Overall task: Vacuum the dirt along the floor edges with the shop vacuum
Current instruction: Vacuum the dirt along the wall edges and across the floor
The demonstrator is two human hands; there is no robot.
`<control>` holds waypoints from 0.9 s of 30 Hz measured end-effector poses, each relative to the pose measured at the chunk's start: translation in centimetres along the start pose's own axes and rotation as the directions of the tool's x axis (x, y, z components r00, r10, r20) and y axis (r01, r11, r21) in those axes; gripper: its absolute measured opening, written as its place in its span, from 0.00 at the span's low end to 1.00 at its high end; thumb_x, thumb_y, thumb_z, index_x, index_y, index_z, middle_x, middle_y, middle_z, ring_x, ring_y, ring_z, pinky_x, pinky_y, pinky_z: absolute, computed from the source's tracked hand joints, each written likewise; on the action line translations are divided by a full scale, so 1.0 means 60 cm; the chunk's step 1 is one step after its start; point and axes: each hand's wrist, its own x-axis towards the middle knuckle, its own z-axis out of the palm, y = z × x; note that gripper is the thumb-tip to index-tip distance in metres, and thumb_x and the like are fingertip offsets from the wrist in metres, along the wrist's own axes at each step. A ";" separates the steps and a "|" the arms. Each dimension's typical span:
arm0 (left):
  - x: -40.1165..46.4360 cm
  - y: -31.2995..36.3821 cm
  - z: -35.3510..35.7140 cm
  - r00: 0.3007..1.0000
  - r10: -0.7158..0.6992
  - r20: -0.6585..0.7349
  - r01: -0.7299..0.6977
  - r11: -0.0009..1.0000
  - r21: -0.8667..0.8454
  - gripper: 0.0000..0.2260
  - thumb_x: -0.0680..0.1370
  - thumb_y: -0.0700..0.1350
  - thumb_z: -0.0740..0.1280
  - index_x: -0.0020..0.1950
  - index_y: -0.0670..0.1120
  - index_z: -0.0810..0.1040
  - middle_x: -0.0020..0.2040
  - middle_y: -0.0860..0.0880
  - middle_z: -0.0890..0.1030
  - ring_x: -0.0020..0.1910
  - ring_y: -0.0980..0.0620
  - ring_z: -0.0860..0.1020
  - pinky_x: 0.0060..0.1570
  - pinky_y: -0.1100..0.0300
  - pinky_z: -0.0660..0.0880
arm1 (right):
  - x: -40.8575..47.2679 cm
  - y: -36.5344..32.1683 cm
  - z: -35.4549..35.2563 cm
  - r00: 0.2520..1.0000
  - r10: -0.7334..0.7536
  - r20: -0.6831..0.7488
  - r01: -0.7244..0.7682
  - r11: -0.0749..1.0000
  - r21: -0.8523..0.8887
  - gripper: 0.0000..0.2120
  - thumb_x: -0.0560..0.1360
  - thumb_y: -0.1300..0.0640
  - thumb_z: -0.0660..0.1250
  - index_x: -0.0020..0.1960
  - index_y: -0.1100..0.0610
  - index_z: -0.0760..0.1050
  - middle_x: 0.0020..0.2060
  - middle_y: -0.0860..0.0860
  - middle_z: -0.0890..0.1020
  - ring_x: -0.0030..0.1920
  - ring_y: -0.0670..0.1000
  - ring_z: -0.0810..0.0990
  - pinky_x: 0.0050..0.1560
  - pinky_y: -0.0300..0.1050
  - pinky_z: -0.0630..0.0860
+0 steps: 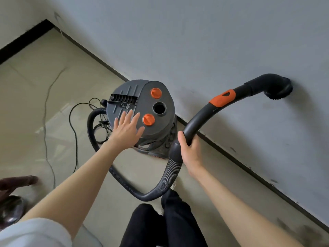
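Note:
A grey shop vacuum with two orange knobs stands on the tiled floor against the wall. My left hand lies flat with spread fingers on its lid, beside the nearer orange knob. My right hand grips the curved black wand just above the ribbed hose. The wand has an orange slider, and its round brush nozzle is raised against the wall. The hose loops down by my legs and round behind the vacuum.
A dark skirting strip runs along the floor edge under the grey wall, with smudges at lower right. A black power cable and a thin wire trail over the floor at left. A dark shoe sits bottom left.

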 end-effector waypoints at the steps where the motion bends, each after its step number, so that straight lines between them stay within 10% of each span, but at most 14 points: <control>1: 0.027 -0.009 0.001 1.000 -0.005 -0.001 0.005 1.000 -0.002 0.27 0.82 0.55 0.52 0.78 0.48 0.48 0.78 0.45 0.46 0.77 0.44 0.42 0.74 0.44 0.43 | 0.011 0.003 0.011 1.000 -0.001 -0.007 0.001 1.000 -0.007 0.12 0.79 0.54 0.65 0.60 0.57 0.71 0.48 0.48 0.79 0.46 0.42 0.78 0.42 0.29 0.72; 27: 0.272 -0.095 0.113 0.888 0.336 -0.315 -0.283 0.938 0.203 0.28 0.79 0.51 0.51 0.71 0.31 0.60 0.62 0.32 0.69 0.65 0.30 0.65 0.69 0.36 0.55 | 0.084 0.117 0.140 0.947 0.124 -0.295 -0.157 0.984 -0.088 0.06 0.78 0.50 0.64 0.45 0.50 0.69 0.40 0.47 0.76 0.41 0.44 0.76 0.43 0.39 0.71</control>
